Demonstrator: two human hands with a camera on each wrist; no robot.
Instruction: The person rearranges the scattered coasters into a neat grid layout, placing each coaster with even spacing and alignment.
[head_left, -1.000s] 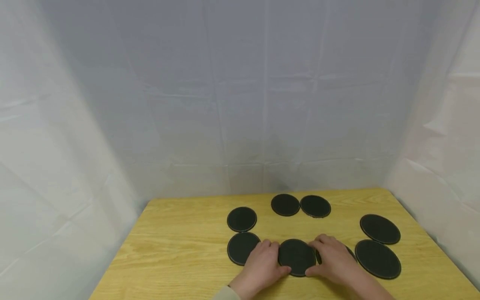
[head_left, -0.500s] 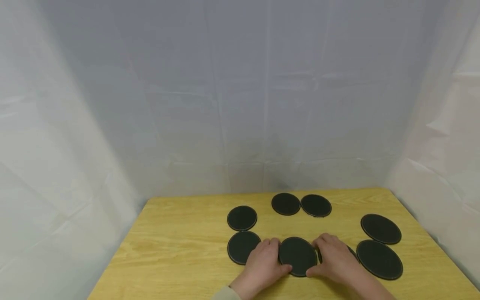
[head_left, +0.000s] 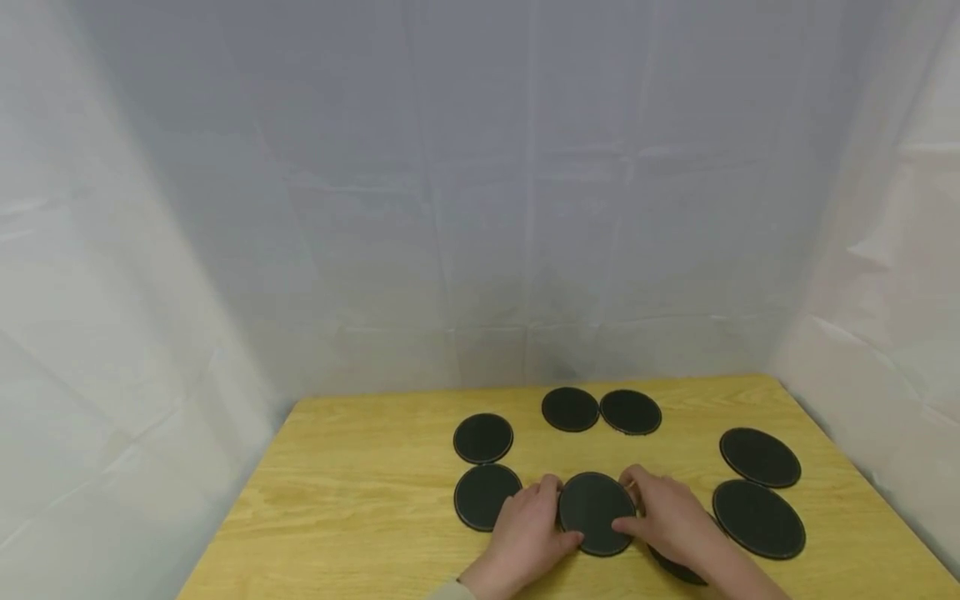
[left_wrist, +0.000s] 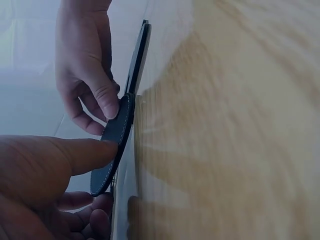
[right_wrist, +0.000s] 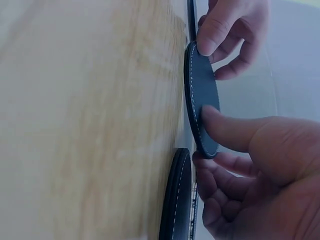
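The coaster (head_left: 596,512) has tipped up off the table (head_left: 360,500) at lower centre, revealing another beneath, with my left hand (head_left: 525,533) and right hand (head_left: 671,521) pinching its edges.

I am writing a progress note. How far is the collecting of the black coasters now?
Little looks done: no stack is visible. In hand: the left hand and right hand pinch the centre coaster, lifted off the table. Left: seven coasters lie flat, including the near left coaster and one under the right wrist.

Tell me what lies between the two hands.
A round black coaster, pinched at its edges by the left hand and the right hand; the head view shows it.
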